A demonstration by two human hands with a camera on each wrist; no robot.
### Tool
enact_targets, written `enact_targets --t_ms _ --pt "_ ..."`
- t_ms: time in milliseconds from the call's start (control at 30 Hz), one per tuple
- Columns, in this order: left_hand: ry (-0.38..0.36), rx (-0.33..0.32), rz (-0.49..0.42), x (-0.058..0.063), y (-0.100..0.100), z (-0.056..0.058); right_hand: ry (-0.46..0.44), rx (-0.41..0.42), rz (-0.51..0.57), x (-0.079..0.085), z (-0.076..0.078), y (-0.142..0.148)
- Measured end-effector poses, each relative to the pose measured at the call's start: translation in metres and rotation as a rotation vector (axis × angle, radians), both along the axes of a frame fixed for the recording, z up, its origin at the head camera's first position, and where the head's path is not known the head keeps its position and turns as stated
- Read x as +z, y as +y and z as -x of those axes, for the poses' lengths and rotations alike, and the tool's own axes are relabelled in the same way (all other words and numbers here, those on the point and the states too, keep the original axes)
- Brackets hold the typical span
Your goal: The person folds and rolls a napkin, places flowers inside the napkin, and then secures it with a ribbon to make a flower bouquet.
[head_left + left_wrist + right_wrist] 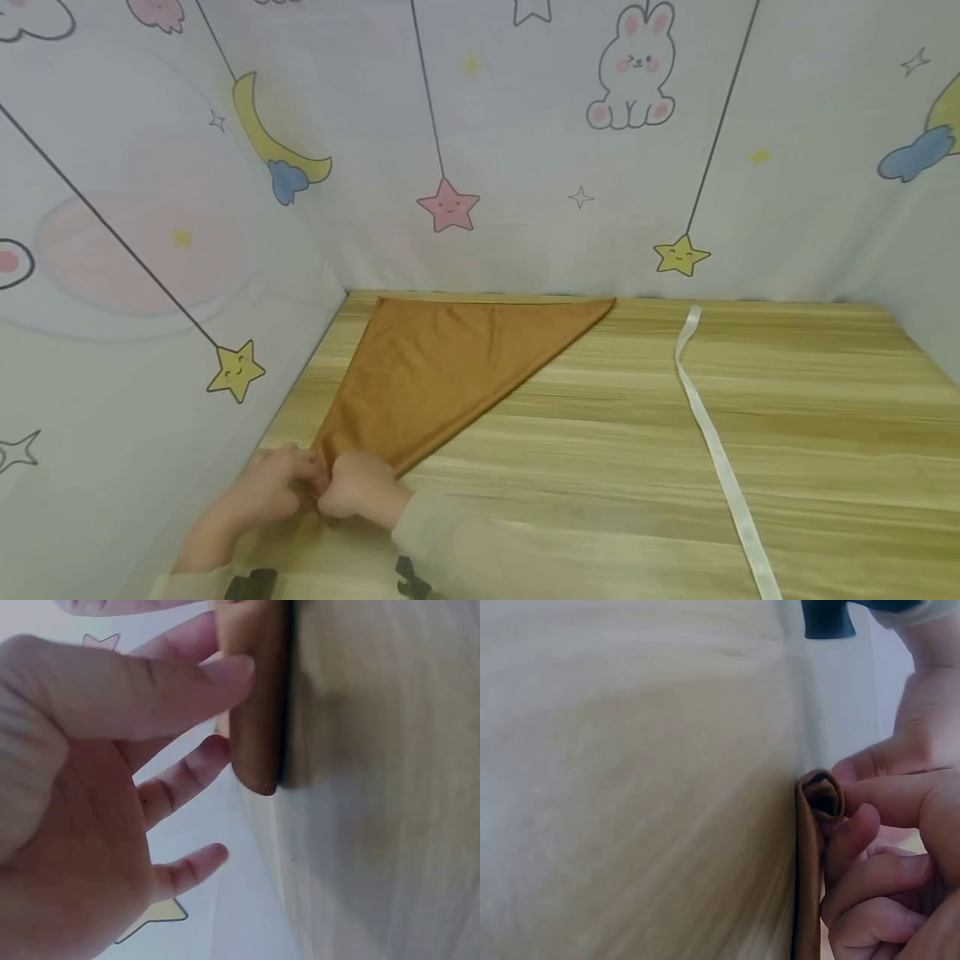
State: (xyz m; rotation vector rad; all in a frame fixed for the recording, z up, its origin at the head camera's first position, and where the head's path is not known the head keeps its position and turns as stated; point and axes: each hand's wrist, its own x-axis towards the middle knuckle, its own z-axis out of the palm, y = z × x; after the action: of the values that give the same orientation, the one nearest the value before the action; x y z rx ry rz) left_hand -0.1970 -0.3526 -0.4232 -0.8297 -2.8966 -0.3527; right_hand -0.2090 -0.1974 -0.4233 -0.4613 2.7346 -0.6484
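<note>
A brown satiny cloth (442, 367), folded into a triangle, lies flat on the table at the left. Both hands meet at its near corner. My left hand (273, 487) pinches that corner, the thumb on the near face of the cloth and fingers behind it; its little finger sticks out free in the left wrist view. My right hand (362, 490) grips the cloth just beside it, fingers curled. In the right wrist view the cloth's end (807, 847) is rolled into a small tube, with fingertips of both hands against it.
A white ribbon (720, 467) runs lengthwise along the right part of the wood-grain table (585, 467). A pale curtain (525, 242) printed with stars, moons and a rabbit hangs behind the table and along its sides.
</note>
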Motion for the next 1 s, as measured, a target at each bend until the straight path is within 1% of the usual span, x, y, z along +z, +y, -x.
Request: enact_targets --t_ms 67,100,233,333,467,533,633,700,767,867,1000 --pt "-0.022 0.018 -0.002 0.0 0.0 0.0 -0.018 0.008 0.024 0.002 0.001 0.005" --pt "-0.036 0.028 -0.003 0.0 0.0 0.0 -0.013 0.016 0.029 0.002 0.002 0.006" --pt "-0.067 0.049 0.013 0.0 0.0 0.002 0.061 0.038 0.026 0.003 0.003 0.009" --pt "-0.081 0.05 0.035 0.0 0.003 0.007 0.134 0.058 -0.014 0.003 0.002 0.007" --pt "-0.12 0.058 0.044 0.001 0.008 0.012 0.19 0.075 -0.084 0.002 0.0 0.004" --pt "-0.129 0.05 0.045 0.002 0.011 0.014 0.204 0.071 -0.113 0.002 0.0 0.003" --pt "-0.129 0.015 0.035 0.003 0.014 0.015 0.194 0.047 -0.131 0.003 0.001 0.005" --pt "-0.129 -0.007 0.03 0.004 0.016 0.015 0.164 0.03 -0.124 0.004 0.003 0.007" --pt "-0.143 -0.008 0.023 0.004 0.017 0.015 0.132 0.019 -0.101 0.005 0.004 0.01" --pt "-0.149 -0.005 0.017 0.003 0.018 0.014 0.1 0.022 -0.06 0.004 0.007 0.014" --pt "-0.139 -0.047 -0.016 0.002 0.017 0.015 0.095 0.041 -0.027 0.002 0.009 0.018"
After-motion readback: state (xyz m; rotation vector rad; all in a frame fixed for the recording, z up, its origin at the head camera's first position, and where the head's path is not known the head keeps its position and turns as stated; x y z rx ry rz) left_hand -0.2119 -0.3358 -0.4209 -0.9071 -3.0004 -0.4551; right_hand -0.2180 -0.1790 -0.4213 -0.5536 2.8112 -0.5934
